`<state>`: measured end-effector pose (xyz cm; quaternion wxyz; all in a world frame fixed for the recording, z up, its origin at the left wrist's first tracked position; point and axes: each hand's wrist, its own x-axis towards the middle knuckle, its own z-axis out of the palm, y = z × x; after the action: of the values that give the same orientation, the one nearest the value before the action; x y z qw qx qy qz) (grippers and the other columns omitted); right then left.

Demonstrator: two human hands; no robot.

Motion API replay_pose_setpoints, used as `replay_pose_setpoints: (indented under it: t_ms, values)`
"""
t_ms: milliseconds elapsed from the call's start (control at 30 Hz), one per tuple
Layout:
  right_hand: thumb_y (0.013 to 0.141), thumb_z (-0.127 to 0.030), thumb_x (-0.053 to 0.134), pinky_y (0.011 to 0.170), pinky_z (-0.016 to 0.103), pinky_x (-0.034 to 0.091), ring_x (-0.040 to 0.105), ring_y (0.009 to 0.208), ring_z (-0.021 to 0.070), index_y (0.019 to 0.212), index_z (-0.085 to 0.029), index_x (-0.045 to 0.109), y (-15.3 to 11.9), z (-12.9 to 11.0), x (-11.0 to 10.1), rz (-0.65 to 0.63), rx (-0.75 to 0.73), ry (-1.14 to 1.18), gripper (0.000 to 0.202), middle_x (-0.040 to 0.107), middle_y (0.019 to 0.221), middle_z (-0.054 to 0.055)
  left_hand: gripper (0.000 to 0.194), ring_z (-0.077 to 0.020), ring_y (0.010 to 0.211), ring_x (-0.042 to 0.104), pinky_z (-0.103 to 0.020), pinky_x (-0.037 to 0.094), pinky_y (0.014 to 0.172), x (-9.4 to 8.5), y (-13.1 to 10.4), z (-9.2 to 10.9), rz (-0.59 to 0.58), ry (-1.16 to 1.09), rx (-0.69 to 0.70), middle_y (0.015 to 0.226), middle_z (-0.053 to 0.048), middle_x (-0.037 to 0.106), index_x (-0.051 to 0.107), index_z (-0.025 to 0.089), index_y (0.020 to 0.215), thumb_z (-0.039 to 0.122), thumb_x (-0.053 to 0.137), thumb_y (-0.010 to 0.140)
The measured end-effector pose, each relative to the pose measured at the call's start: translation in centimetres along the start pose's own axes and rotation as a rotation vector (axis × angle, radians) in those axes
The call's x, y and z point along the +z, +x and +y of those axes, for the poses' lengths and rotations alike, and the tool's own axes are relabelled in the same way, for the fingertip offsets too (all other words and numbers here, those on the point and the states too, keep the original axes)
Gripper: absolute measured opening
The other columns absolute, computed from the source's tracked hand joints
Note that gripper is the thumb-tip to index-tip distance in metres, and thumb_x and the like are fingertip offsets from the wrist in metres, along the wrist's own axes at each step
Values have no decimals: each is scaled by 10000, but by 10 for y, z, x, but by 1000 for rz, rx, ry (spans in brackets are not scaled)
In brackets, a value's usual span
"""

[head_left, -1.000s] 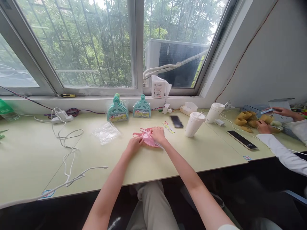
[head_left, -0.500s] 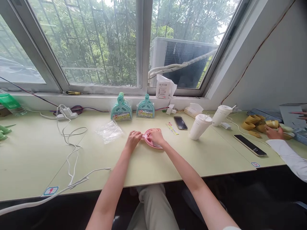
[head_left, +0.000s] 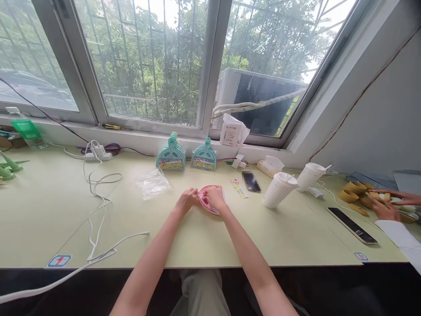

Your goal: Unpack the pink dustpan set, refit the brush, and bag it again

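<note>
A small pink dustpan and brush set (head_left: 204,203) lies on the table in front of me, its handle pointing left. My left hand (head_left: 188,198) is closed around the handle end. Bent over the pan's middle, my right hand (head_left: 213,197) has its fingers curled onto the set; the fingertips are partly hidden. To the left lies a crumpled clear plastic bag (head_left: 151,183). A printed label strip (head_left: 239,188) rests to the right. Behind stand a stack of teal dustpan sets (head_left: 171,154) and another teal dustpan set (head_left: 204,156), both in clear wrapping.
Two white lidded cups (head_left: 279,191) and a phone (head_left: 251,181) are on the right, with another phone (head_left: 351,225) beyond. White cables (head_left: 105,202) trail across the left. A co-worker's hands (head_left: 386,208) handle yellowish pieces at far right. A bottle (head_left: 28,129) stands far left.
The camera view has shifted a little. Both my hands stay on the pink set, with only slight finger movement. More of the co-worker's hands now shows at the right.
</note>
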<state>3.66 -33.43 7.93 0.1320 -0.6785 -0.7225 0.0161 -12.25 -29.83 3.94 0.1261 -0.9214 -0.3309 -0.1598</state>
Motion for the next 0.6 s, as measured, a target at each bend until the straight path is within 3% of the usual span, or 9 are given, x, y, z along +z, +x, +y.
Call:
replay_pose_setpoints:
  t_ms: [167, 400, 500, 600]
  values:
    - [777, -140, 562, 904, 345, 257, 595, 825, 184, 699, -195, 701, 2, -2, -2, -20, -31, -59, 169, 713, 764, 62, 315, -183, 776, 558, -279, 434, 633, -3, -5, 0, -53, 52, -7, 919, -105, 593, 634, 131, 913, -61, 428, 773]
    - [775, -96, 522, 937, 346, 244, 596, 757, 170, 664, -184, 677, 8, 4, 2, -22, -122, -155, 211, 700, 735, 54, 342, -184, 754, 579, -282, 449, 664, 1, -2, 1, -84, -57, -58, 888, -111, 600, 644, 131, 850, -87, 404, 742]
    - [790, -122, 523, 957, 360, 240, 603, 786, 184, 699, -182, 687, 8, 8, 3, -30, -167, -183, 197, 705, 763, 69, 348, -213, 829, 583, -315, 464, 720, 1, -5, 1, -24, -201, -80, 922, -123, 611, 653, 153, 868, -54, 393, 765]
    - [792, -211, 573, 977, 380, 235, 604, 877, 210, 726, -188, 691, 5, 10, 2, 12, -203, -171, 138, 712, 820, 80, 340, -250, 1043, 547, -396, 412, 938, -1, -9, -1, 152, -394, -135, 1077, -118, 604, 660, 213, 958, 19, 440, 787]
